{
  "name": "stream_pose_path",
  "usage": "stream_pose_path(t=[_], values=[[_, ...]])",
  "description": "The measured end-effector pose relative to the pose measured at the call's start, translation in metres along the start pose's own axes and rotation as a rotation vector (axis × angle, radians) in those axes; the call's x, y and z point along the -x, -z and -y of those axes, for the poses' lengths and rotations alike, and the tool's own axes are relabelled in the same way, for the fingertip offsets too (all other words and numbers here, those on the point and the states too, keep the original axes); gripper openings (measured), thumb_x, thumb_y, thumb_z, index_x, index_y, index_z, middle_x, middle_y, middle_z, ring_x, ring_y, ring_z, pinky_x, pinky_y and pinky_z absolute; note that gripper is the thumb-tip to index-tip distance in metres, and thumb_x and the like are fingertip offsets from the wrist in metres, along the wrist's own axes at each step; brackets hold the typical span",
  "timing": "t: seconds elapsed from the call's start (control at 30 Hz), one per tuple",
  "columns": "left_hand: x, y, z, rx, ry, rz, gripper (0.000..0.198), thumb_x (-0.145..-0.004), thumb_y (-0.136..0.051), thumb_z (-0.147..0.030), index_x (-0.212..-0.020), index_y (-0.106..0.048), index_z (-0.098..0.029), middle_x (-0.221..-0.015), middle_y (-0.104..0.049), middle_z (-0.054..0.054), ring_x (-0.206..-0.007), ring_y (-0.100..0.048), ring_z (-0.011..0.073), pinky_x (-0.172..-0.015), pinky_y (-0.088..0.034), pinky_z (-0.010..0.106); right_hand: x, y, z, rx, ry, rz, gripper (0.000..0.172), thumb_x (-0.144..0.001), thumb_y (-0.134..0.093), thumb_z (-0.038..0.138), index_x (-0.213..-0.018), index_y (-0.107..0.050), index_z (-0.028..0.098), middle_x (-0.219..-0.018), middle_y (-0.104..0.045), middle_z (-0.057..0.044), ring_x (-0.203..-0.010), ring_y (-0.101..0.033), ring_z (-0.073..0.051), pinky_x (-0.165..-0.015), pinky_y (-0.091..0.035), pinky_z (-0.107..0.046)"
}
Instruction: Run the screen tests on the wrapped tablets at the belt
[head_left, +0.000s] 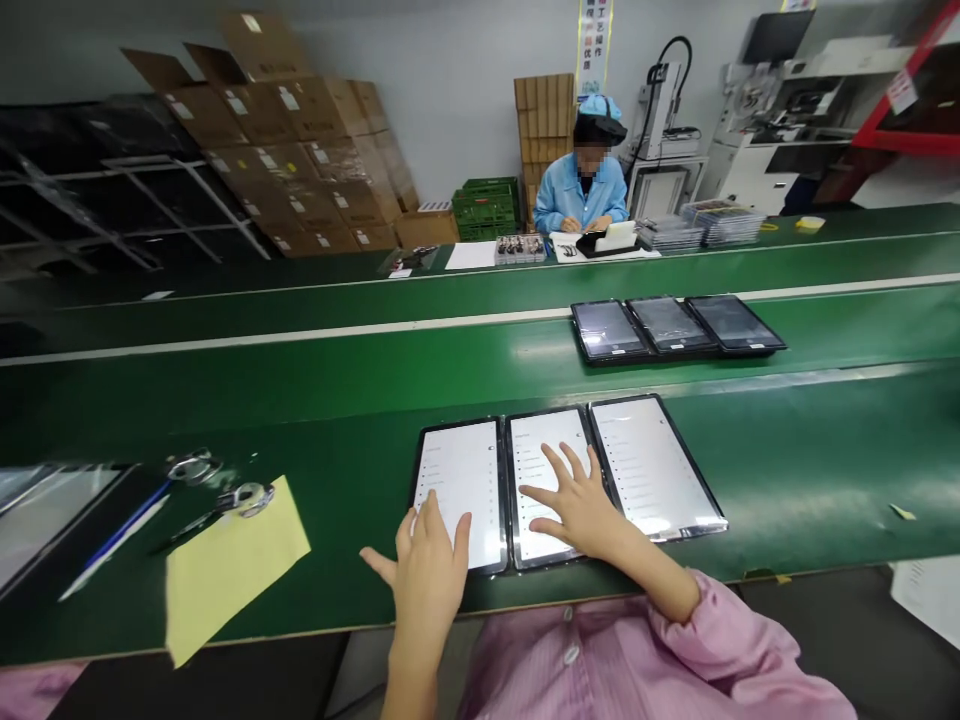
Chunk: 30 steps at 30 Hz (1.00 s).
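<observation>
1. Pink shirt [570,665], worn by the person seated at the near edge of the green bench [795,480]; right cuff pushed up the forearm.
2. Left hand [429,570], at 11 o'clock: fingers extended, thumb held wide, grasping nothing; lies over the lower left of the left tablet [463,470]. Whether the fingertips touch the glass cannot be told.
3. Right hand [583,508], at 12 o'clock: fingers fanned well apart, grasping nothing; reaches across the middle tablet [534,437]. Contact likewise unclear.
4. Three tablets, side by side in a row on the bench: left at 11, middle at 12, right tablet [651,465] at 1 o'clock. Screens lit white, showing lists; text too small to read.
5. Yellow sheet [232,575], at 10 o'clock, one corner past the bench edge; a clear ring-shaped item [259,497] rests at its upper side.
6. Blue pen [129,525] and white pen [112,552], beyond the sheet towards 10 o'clock, lying close together.
7. Three dark-screened tablets [675,325], further off between 12 and 1, in a row.
8. Co-worker [581,185] in blue, at 12, seated across the line.
9. Green crates [486,208], just left of 12; stacked cartons [307,165], at 11.
</observation>
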<state>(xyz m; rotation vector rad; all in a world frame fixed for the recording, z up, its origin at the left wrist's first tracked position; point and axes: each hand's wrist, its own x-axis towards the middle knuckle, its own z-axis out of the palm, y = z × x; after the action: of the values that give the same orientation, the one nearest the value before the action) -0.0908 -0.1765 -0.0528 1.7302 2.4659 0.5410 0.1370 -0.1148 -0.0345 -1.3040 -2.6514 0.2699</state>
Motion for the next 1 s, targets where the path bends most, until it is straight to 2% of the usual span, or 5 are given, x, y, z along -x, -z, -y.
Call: stream_pose_path(t=[0.23,0.4,0.63,0.83,1.0], values=[[0.038,-0.015,-0.008,0.276,-0.418,0.008,0.045,-0.101,-0.036,-0.037,-0.141,-0.052,-0.024,-0.145,-0.054,0.013,-0.142,-0.041,0.0283,-0.116,-0.032,0.059,0.058,0.024,-0.081,0.070,-0.241,-0.137,0.030,-0.096,-0.063,0.047,-0.124,-0.070,0.042,-0.155,-0.034,-0.012,-0.140,-0.029,-0.042,-0.108,-0.025,-0.071],[0.041,-0.025,-0.029,0.051,-0.319,-0.036,0.045,-0.100,-0.040,-0.039,-0.138,-0.056,-0.019,-0.151,-0.045,0.021,-0.140,-0.040,0.0396,-0.109,-0.020,0.079,0.087,0.011,-0.097,0.192,-0.340,-0.185,0.027,-0.097,-0.061,0.043,-0.121,-0.069,0.048,-0.153,-0.034,-0.009,-0.137,-0.029,-0.044,-0.101,-0.023,-0.079],[0.023,0.001,-0.013,-0.098,0.016,-0.085,0.059,-0.100,-0.040,-0.046,-0.145,-0.045,-0.009,-0.158,-0.023,0.032,-0.139,-0.038,0.0504,-0.103,-0.030,0.078,0.131,0.015,-0.123,0.200,-0.545,-0.614,0.054,-0.102,-0.029,0.053,-0.110,-0.075,0.025,-0.136,-0.046,-0.017,-0.120,-0.045,-0.040,-0.097,-0.034,-0.068],[0.018,0.010,0.020,-0.014,0.189,-0.089,0.064,-0.099,-0.038,-0.048,-0.146,-0.040,-0.005,-0.142,-0.049,0.029,-0.114,-0.064,0.0383,-0.088,-0.056,0.051,0.117,0.004,-0.100,0.032,-0.349,-0.626,0.043,-0.101,-0.035,0.046,-0.131,-0.059,0.027,-0.132,-0.051,-0.015,-0.119,-0.048,-0.035,-0.101,-0.034,-0.060],[0.027,-0.001,0.031,-0.026,0.094,-0.134,0.059,-0.100,-0.036,-0.045,-0.145,-0.043,-0.008,-0.129,-0.061,0.023,-0.114,-0.064,0.0334,-0.087,-0.055,0.044,0.081,-0.005,-0.049,0.037,-0.180,-0.467,0.044,-0.102,-0.038,0.041,-0.142,-0.049,0.027,-0.137,-0.047,-0.017,-0.124,-0.045,-0.034,-0.106,-0.028,-0.066]])
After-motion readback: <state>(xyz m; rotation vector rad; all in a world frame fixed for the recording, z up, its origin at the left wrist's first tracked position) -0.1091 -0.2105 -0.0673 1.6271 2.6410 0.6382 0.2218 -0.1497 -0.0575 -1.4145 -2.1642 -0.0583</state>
